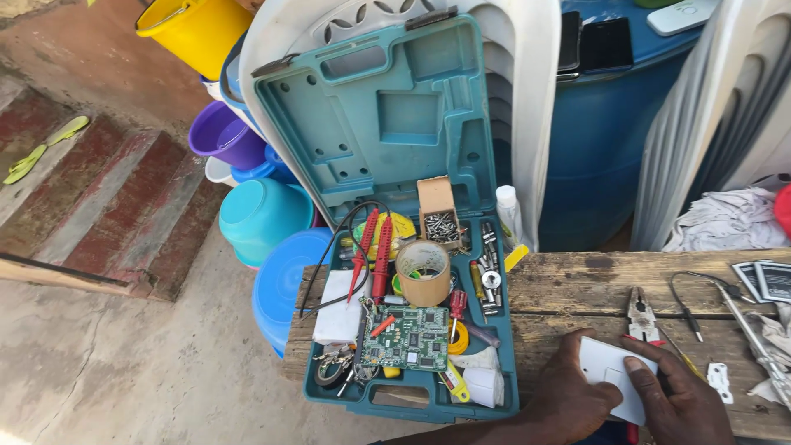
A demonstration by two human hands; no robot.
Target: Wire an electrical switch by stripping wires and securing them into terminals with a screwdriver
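Observation:
My left hand (568, 395) and my right hand (680, 400) both grip a white square wall-switch plate (606, 371) at the near edge of a rough wooden bench (577, 284). My right thumb lies across the plate's front. Left of my hands an open teal tool case (387, 124) rests on the bench. It holds a green circuit board (408, 336), a roll of brown tape (423, 272), red probes (381, 255), a small box of screws (441, 216) and several bits.
Pliers (640, 313), a cable and small parts lie on the bench right of my hands. White plastic chairs (527, 74), a blue drum (601, 140), stacked coloured basins (264, 214) and a yellow bucket (194, 29) stand behind. Brick steps (107, 198) lie left.

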